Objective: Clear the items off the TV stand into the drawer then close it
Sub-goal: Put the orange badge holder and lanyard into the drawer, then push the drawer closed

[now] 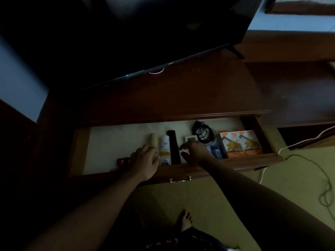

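Note:
The TV stand's wooden top (181,95) lies below the dark TV (126,33). Under it the drawer (199,170) stands pulled out, and both my hands are inside. My left hand (145,159) lies flat with loose fingers between a red-handled item (121,162) and a stack of paper cups (154,139). My right hand (196,151) pinches a small white item (184,153) beside a long black cylinder (173,144). A white tube (165,147), a white box (190,138), a coiled black cable (203,133), a blue packet (216,151) and two orange boxes (241,142) also lie in the drawer.
The drawer's metal handle (179,179) hangs on its front. A white cord (290,144) and a thin cable (324,187) trail over the greenish floor on the right. My bare foot (185,221) stands below the drawer. The room is dim.

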`<state>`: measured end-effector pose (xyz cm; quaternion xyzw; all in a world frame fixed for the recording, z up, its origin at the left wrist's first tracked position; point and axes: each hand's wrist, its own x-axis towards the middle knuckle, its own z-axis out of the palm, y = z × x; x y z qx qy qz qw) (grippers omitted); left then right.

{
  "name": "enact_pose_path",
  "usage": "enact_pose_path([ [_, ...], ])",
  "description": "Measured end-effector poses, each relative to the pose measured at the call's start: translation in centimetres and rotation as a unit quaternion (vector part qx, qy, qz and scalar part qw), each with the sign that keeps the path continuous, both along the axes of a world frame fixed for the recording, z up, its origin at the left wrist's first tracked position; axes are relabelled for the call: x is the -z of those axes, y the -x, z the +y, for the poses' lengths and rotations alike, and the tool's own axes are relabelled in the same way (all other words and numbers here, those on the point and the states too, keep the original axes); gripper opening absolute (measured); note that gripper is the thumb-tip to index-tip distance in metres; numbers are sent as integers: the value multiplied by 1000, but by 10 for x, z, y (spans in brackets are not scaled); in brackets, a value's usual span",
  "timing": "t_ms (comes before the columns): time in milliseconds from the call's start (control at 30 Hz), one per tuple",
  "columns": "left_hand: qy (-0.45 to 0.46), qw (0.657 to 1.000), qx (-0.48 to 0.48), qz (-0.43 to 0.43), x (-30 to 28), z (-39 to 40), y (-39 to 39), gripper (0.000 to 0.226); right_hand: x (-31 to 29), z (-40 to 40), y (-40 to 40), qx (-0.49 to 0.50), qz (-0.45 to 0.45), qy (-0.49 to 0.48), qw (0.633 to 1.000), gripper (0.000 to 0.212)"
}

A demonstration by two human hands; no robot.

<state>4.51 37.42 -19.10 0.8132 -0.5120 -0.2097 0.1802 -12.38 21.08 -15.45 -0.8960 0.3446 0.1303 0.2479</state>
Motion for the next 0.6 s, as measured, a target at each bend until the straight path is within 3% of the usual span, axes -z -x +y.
enact_pose_path([
  [100, 22, 999, 26, 25, 2, -7, 21, 34, -2, -13, 33, -6, -4, -23, 1000, 41],
  [233, -52, 995, 72, 52, -4, -16, 44, 55, 2, -36, 73, -92, 51, -32, 994, 90],
  [267, -78, 992, 92, 35, -7, -18, 48, 63, 2, -39, 80, -122, 68, -25, 990, 92],
  [400, -123, 983, 132, -39, -17, -22, 58, 68, 4, -46, 92, -178, 68, 10, 982, 61],
  [600, -101, 977, 129, -135, -18, -25, 58, 91, 8, -52, 92, -205, 14, 117, 972, 100],
])
